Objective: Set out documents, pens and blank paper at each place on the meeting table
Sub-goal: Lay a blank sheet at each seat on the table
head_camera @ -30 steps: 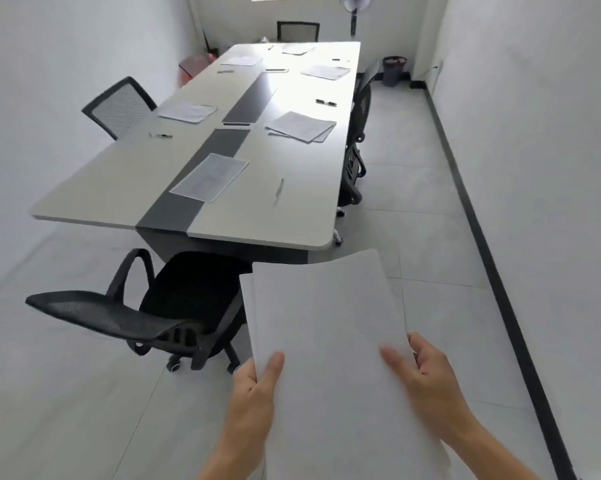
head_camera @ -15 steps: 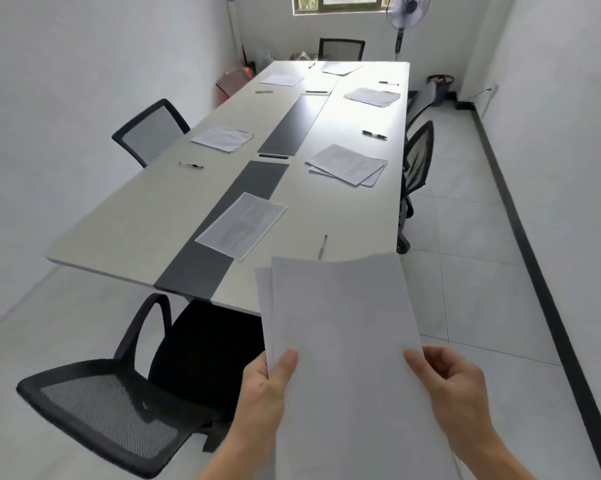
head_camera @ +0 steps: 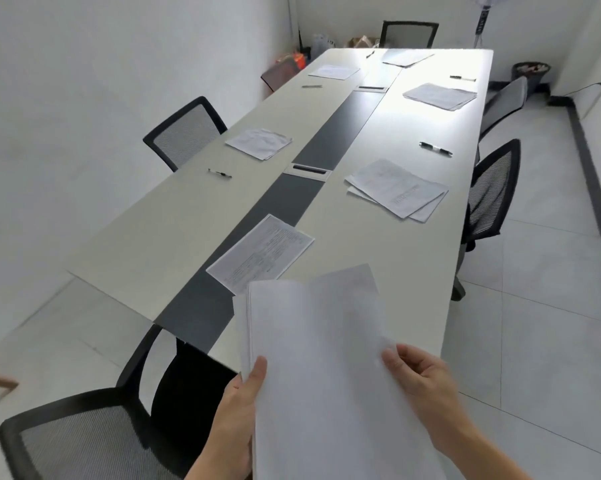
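Observation:
I hold a stack of blank white paper (head_camera: 323, 375) over the near end of the long meeting table (head_camera: 153, 237). My left hand (head_camera: 238, 420) grips its left edge and my right hand (head_camera: 427, 386) pinches the top sheet at its right edge, lifting it slightly. A printed document (head_camera: 261, 252) lies at the near place, partly under the stack's far edge. More document piles lie at the right (head_camera: 397, 192), left (head_camera: 259, 143) and far places (head_camera: 439, 95). Pens lie on the left (head_camera: 220, 173) and right (head_camera: 435, 148).
Black mesh chairs stand at the near end (head_camera: 84, 434), the left side (head_camera: 184, 131), the right side (head_camera: 493, 192) and the far end (head_camera: 409, 33). A fan pole (head_camera: 483, 26) and a bin (head_camera: 531, 72) stand at the far right. White walls close both sides.
I have come closer to the table; the paper stack now overhangs its near end. The pen near the front edge is hidden behind the stack. My right hand has shifted to pinch the top sheet.

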Tool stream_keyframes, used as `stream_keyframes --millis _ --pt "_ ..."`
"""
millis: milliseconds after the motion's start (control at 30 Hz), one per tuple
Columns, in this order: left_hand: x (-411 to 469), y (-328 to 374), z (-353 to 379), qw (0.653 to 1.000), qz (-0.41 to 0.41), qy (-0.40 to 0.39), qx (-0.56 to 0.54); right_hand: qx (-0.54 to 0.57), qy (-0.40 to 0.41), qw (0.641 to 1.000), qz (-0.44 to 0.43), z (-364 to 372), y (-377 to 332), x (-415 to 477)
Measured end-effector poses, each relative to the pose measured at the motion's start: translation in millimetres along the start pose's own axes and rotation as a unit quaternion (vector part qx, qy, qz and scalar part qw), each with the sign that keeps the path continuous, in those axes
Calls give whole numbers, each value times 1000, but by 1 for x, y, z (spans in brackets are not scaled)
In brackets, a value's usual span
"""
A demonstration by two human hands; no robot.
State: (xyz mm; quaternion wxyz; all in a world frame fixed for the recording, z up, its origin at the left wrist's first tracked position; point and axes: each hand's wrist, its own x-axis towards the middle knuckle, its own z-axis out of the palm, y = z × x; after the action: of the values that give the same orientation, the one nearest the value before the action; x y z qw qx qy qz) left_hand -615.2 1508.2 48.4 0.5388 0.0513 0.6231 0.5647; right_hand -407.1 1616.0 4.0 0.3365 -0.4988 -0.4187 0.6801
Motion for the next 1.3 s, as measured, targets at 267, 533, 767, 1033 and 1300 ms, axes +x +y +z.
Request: stream_keyframes --millis 267,533,767,1033,1300 --pt "38 31 -11 994 4 101 -49 -30 -22 996 81 42 -3 94" --pt "96 71 -58 989 2 146 15 -98 190 972 92 76 39 190" --pt "139 102 -103 993 7 115 39 -259 235 926 142 101 63 247" --pt "174 117 -117 997 -21 46 54 -348 164 906 178 114 70 247" --pt "176 116 -69 991 -40 -94 91 -259 129 941 174 85 48 173"
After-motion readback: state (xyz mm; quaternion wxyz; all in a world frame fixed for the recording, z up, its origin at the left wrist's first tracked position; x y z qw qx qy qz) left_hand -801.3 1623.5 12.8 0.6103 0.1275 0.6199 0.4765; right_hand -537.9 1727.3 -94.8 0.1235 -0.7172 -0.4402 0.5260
